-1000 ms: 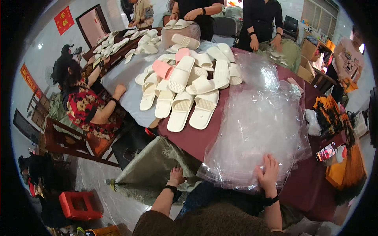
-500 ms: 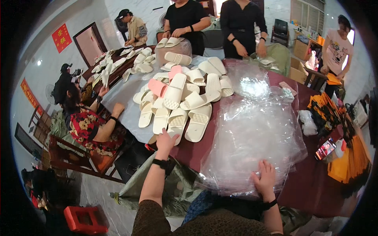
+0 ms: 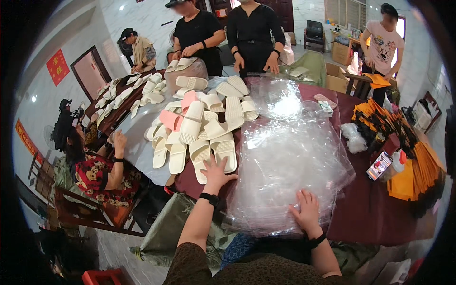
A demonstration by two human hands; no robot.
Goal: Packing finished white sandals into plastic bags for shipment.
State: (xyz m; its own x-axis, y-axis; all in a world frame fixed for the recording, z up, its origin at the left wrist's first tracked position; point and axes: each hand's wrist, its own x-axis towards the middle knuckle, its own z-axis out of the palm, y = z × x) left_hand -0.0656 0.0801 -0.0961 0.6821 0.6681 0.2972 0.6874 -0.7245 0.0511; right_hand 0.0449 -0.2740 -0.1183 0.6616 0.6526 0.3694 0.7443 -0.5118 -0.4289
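Observation:
My left hand [image 3: 217, 176] is open with fingers spread, its fingertips at the near end of a cream slipper [image 3: 223, 148] on the front right of a heap. Whether the fingers press on that slipper or only hover over it, I cannot tell. Other cream slippers [image 3: 192, 122] lie piled behind it, with pink slippers [image 3: 171, 120] among them. Fingers apart, my right hand [image 3: 307, 210] rests on the near right part of a stack of clear plastic bags [image 3: 285, 161]. Neither hand holds anything.
The dark red table [image 3: 361, 209] carries orange packets [image 3: 412, 175], a lit phone [image 3: 380, 166] and a small plastic bundle [image 3: 353, 137] on the right. Co-workers stand across the table; one in a floral top [image 3: 97, 175] sits at left. A green sack [image 3: 171, 232] hangs below the edge.
The whole view has shifted, so the table appears further left. My left hand has moved right along the slippers' near edge. My right hand stays on the bags.

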